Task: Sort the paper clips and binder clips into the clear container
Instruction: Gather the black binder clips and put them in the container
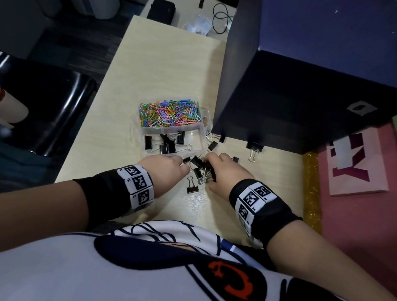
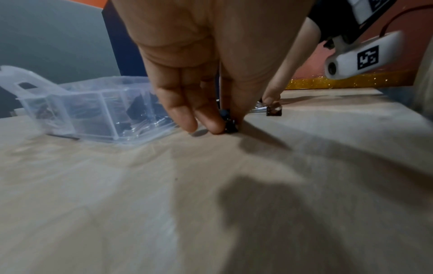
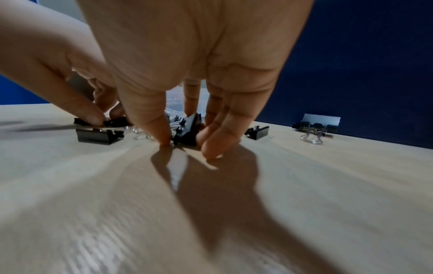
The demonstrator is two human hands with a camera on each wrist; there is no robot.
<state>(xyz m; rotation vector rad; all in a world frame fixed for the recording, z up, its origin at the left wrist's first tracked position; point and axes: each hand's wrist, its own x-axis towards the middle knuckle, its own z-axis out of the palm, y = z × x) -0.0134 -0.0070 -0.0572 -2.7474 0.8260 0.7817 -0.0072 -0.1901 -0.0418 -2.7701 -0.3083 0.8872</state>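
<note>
A clear container (image 1: 137, 133) sits mid-table; its far compartment holds coloured paper clips (image 1: 169, 113), its near one several black binder clips (image 1: 168, 145). Just in front of it, my left hand (image 1: 184, 165) pinches a small black binder clip (image 2: 230, 125) against the table between thumb and fingers. My right hand (image 1: 209, 171) curls its thumb and fingers round another black binder clip (image 3: 188, 128) in a loose cluster (image 1: 199, 167) between the hands. One clip (image 1: 192, 187) lies nearer me.
More binder clips lie at the right: one (image 1: 212, 145) beside the container, one (image 1: 254, 149) against the tall dark blue box (image 1: 300, 75), one (image 1: 235, 158) past my right hand. A pink mat (image 1: 355, 204) borders the table's right edge.
</note>
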